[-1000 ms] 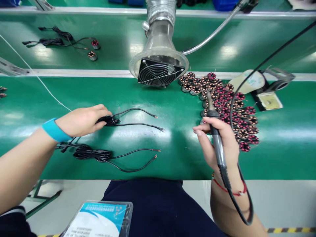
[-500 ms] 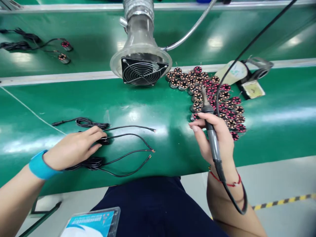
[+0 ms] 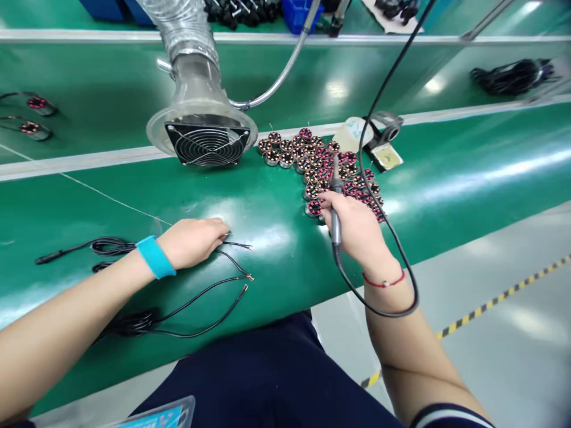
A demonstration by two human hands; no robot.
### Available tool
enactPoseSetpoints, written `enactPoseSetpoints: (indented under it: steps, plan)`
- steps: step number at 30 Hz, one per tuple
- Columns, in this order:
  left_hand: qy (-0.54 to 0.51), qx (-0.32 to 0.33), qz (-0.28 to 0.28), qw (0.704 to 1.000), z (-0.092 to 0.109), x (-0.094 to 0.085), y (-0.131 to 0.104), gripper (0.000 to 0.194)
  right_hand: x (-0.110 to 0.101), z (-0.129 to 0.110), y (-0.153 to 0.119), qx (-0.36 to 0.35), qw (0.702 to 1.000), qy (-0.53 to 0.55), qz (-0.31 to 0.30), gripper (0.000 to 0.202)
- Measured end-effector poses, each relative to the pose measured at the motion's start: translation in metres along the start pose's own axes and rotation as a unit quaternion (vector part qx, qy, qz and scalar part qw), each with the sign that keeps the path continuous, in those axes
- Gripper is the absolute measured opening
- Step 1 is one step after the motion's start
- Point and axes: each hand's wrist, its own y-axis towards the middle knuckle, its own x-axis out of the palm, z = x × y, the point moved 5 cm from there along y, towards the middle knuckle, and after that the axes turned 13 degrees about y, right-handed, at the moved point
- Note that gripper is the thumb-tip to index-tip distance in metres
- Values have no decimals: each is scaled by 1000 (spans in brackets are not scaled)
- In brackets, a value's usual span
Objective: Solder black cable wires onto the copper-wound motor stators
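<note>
My left hand [image 3: 196,242] is closed over the bench with its fingertips pinched. A thin pale solder wire [image 3: 111,195] runs in from the left to this hand, and a short bright end pokes out at the fingertips. Black cables [image 3: 196,291] with stripped, coloured ends lie beneath and in front of it. My right hand [image 3: 357,229] grips a soldering iron [image 3: 336,223], its tip pointing away from me over the motor stators [image 3: 312,160]. Its thumb and forefinger are close to a pink-wound stator [image 3: 314,207] at the near left corner of the group; contact is unclear.
A fume extractor [image 3: 209,142] with a fan grille hangs at the back. Behind the stators stand an iron holder and a yellow sponge tray [image 3: 388,157]. The iron's black cord [image 3: 392,65] loops over my right forearm. Two wired stators [image 3: 38,119] lie back left.
My left hand has left the coiled black cable and moved right, towards the stripped ends. My right hand stays by the stators with the iron. The view has swung right.
</note>
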Motion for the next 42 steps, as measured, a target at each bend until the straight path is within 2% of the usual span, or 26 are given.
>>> enactPoseSetpoints:
  steps: [4,7,10,13,15,17,20,23,26,30,32,35,37,42]
  plan:
    - [-69,8,9,998,5,-5,8,28,16,-3,5,13,998,-44,-41,35]
    - [-165,-17,57,985,-1,-12,11,43,29,-17,12,4,999,-12,-38,35]
    - [-250,-61,120,959,-14,-13,15,53,42,-40,20,-12,996,79,-37,35]
    - [-298,-121,133,938,-26,-5,15,50,53,-62,29,-26,967,248,-51,41]
    - [-311,-151,136,928,-30,0,13,47,57,-71,37,-33,949,310,-51,47]
    - [-314,-173,141,923,-32,4,9,45,60,-75,45,-30,951,303,-55,52]
    - [-297,-188,156,923,-30,4,5,44,72,-78,53,-17,957,272,-102,55]
    - [-264,-191,173,929,-24,2,5,42,88,-86,55,-39,947,285,-142,54]
    - [-245,-194,179,933,-18,1,6,40,100,-94,54,-41,946,296,-126,50]
    - [-268,-177,165,933,-13,4,8,40,103,-97,50,8,967,236,-94,51]
    - [-267,-165,155,937,-13,7,8,36,99,-95,47,9,965,243,-100,57]
    - [-262,-143,141,944,-14,10,9,27,89,-83,43,9,945,309,-106,64]
    - [-255,-141,139,946,-14,10,9,26,86,-73,40,15,928,356,-108,59]
    - [-202,-176,173,948,-8,6,6,35,94,-63,39,40,896,436,-75,49]
